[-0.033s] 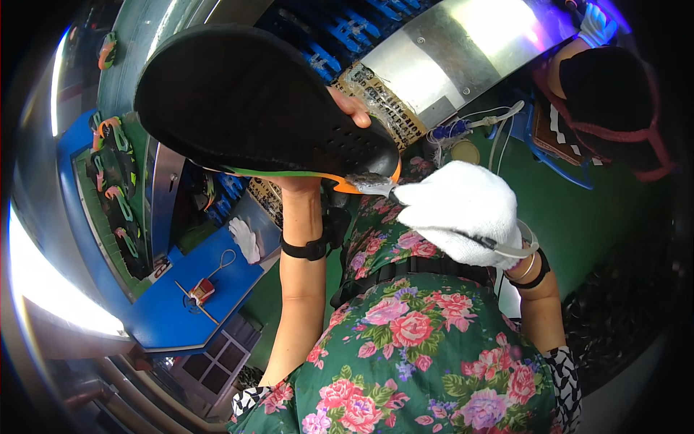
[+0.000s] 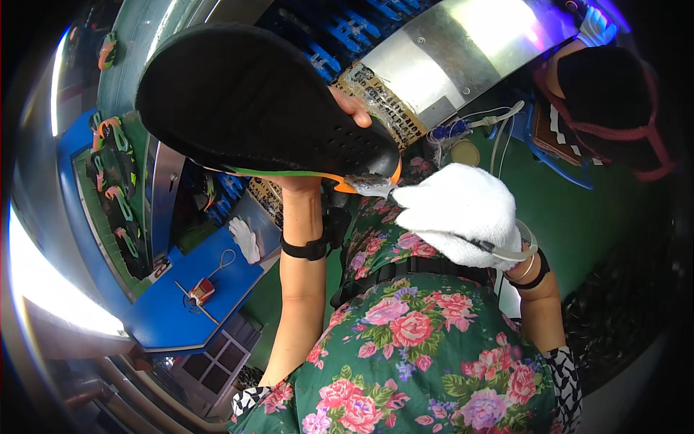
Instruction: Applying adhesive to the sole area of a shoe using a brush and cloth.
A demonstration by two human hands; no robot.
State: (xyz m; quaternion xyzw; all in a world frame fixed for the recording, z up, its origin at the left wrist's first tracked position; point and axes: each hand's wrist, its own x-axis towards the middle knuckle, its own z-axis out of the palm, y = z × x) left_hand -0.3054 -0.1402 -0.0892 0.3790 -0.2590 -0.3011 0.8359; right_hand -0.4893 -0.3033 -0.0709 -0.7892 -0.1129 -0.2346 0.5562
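Observation:
A large black shoe sole [image 2: 238,101], with small holes at its narrower end and an orange and green side edge, is tilted up before me. My bare left hand [image 2: 352,108] grips it from behind; the thumb or fingers show past its far edge, the rest is hidden. In a white knitted glove, my right hand [image 2: 463,213] is closed round a brush [image 2: 372,185] whose dark, flat tip touches the orange edge near the narrow end. A clear tube [image 2: 524,249] runs beside that glove at the wrist.
At the left, a green conveyor [image 2: 108,239] carries several orange and green shoe parts. On a blue table [image 2: 173,315] lie a small red tool [image 2: 202,291] and a white glove [image 2: 244,240]. A metal panel [image 2: 434,72] stands ahead. A co-worker [image 2: 607,94] works at the far right.
The brush tip and my gloved right hand have shifted very slightly along the sole's edge. My left hand and the sole stay nearly where they were.

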